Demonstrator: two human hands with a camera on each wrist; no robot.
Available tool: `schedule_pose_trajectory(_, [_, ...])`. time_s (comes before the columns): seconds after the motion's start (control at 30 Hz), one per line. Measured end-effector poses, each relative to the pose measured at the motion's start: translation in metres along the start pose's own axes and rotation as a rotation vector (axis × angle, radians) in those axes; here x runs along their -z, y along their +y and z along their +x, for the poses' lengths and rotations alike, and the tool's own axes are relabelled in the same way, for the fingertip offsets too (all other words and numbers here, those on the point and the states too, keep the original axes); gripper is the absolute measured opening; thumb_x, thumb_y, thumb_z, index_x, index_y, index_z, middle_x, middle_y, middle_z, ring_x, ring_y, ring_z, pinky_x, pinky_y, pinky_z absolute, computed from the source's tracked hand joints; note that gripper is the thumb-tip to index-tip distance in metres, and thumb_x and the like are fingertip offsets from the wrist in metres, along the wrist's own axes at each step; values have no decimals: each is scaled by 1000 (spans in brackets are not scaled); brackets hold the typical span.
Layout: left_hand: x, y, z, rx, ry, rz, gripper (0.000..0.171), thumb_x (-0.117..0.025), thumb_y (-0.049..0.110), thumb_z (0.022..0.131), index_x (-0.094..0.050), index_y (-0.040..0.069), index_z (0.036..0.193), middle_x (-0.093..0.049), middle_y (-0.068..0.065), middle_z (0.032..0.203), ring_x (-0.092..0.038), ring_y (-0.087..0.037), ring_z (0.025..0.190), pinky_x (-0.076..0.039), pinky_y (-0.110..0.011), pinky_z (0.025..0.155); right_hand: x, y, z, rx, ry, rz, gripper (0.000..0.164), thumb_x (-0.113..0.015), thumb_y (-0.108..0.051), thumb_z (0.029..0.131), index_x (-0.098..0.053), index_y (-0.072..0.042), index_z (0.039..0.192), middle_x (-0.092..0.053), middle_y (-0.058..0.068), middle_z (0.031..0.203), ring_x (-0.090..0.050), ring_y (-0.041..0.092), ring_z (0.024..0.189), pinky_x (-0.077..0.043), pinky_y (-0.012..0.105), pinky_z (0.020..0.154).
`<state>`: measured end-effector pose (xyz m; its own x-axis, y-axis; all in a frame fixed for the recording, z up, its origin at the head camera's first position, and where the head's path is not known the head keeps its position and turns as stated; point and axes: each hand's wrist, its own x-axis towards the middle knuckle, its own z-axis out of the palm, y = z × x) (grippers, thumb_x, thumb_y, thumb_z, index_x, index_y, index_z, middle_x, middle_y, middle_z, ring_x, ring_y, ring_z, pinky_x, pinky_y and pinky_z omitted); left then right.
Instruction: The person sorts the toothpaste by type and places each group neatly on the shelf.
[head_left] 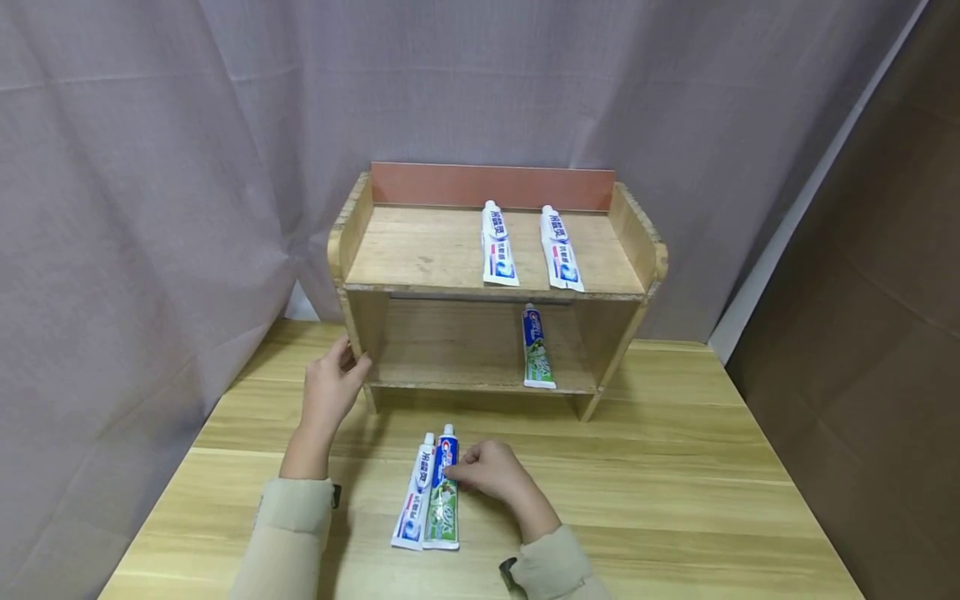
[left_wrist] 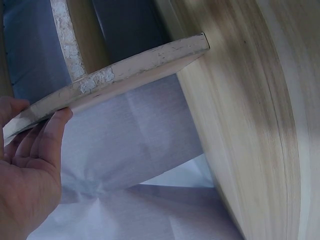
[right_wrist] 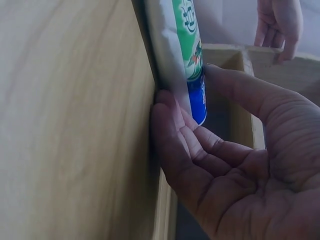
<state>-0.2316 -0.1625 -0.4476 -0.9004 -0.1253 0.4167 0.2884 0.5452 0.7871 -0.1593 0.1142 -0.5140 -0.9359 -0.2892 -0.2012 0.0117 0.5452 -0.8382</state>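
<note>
The green tube (head_left: 442, 508) is probably weighing little, giving softly and feeling slick; its rounder half by the cap (head_left: 448, 430) is likely offering the surest hold. The right hand (head_left: 495, 472) is pinching its three-o'clock edge; the left hand (head_left: 332, 390) is gripping the shelf (head_left: 427, 250). The tube is lying between six and seven o'clock from the shelf, cap pointing to twelve, showing glossy blue above green.
</note>
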Motion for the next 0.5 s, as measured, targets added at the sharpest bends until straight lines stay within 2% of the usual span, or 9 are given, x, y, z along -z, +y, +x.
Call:
schedule_pose_trajectory(0.27, [1,1,0,13,-19,8,38,-65,14,96,-61,7,133,-67,-25,121,-70,-40,104,-61,-43,85,-2,-4,0,-18,19,-44,39,-83,-38,79,-63,-12,59,-57,-5,54,-42,8,48,-34,19,43])
schedule_pose_trajectory(0.5, [1,0,0,11,-15,0,38,-65,14,96,-62,7,133,-66,-26,121,-69,-40,105,-61,-42,86,-4,-4,1,-18,15,-55,44,-83,-39,80,-56,-15,56,-50,-7,51,-38,7,45,-29,19,41])
